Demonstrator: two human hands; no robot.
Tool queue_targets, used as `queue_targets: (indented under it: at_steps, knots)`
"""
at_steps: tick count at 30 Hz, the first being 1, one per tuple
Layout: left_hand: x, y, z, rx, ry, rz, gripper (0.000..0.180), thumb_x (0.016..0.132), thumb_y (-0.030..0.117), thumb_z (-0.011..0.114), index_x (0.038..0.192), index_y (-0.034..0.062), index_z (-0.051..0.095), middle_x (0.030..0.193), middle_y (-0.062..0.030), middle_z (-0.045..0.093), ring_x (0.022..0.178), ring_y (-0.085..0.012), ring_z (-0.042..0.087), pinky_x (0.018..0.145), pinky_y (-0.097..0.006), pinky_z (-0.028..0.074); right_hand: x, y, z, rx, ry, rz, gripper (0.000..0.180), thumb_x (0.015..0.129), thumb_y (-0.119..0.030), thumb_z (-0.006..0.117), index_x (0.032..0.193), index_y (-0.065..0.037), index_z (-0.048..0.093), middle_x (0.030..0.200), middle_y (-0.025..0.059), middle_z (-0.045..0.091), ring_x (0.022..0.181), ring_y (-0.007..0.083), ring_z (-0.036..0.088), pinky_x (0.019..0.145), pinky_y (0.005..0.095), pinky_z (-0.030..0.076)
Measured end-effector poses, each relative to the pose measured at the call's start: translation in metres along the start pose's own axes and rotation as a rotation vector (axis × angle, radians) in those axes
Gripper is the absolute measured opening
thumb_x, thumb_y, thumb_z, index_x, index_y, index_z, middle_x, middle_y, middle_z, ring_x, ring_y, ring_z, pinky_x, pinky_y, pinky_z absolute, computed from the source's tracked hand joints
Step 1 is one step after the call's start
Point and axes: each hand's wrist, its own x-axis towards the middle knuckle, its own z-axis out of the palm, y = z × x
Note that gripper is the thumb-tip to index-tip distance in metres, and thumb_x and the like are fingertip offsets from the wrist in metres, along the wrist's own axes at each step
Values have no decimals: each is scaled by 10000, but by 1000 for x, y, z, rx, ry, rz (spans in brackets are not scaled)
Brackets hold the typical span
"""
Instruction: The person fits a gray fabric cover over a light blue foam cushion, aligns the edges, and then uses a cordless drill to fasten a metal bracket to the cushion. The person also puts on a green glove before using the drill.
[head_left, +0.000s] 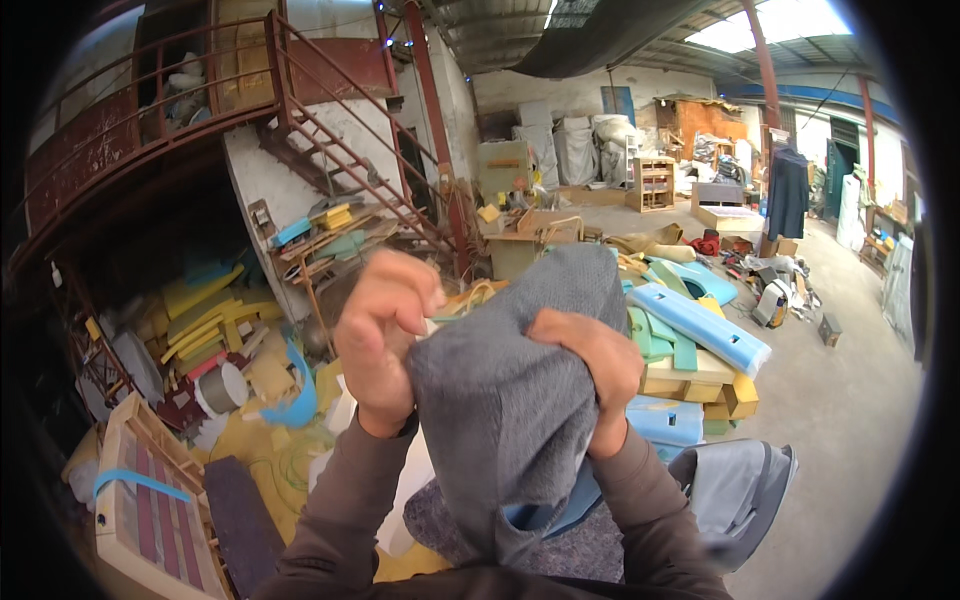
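A dark grey fabric cover [510, 370] is held up in front of me, bunched and box-shaped at its upper part, with its lower part hanging in loose folds. My right hand [597, 365] grips its right side, thumb pressed into the cloth on top. At the upper left corner of the cloth is my left hand [385, 335], raised with its fingers curled in; a small whitish bit shows by the fingertips, too unclear to name. Below the cover, blue material [575, 505] peeks out, above a speckled dark grey cloth [600, 545].
Blue foam pieces [700, 325] lie stacked on yellow foam at the right, near a grey cushion-like piece [735, 490]. A wooden frame with straps [150, 500] leans at lower left. Yellow foam scraps [200, 320] pile beneath a red metal staircase [350, 160].
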Motion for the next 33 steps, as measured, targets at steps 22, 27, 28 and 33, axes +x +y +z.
queue_targets:
  at_steps: [22,27,28,33]
  knots:
    - [-17,-96,2,-478,-81,8,683,1233,573,237,920,90,604,928,-120,619,852,-251,566,806,-416,481,-14,-17,13,156,-179,78,214,951,-53,725,1151,17,756,1129,190,798,1110,407,790,1002,506,625]
    - [-19,-128,-5,-589,-445,-76,710,1224,588,265,913,56,617,938,-98,612,898,-257,558,927,-426,471,1,14,18,-28,-49,-14,429,941,-22,749,1366,-29,689,1366,208,706,1365,417,654,1181,520,499]
    - [-12,-132,-7,-555,-550,-65,711,1221,596,275,899,57,608,931,-95,608,890,-253,549,909,-423,466,3,14,13,-44,-55,66,449,952,-28,742,1396,-40,678,1404,199,690,1389,400,636,1203,505,478]
    - [5,-125,14,-562,-457,-11,750,1203,646,296,765,78,515,843,-71,578,784,-243,494,759,-405,415,5,6,-1,-44,-328,302,420,963,-24,714,1381,-27,686,1426,175,695,1330,298,679,1195,410,487]
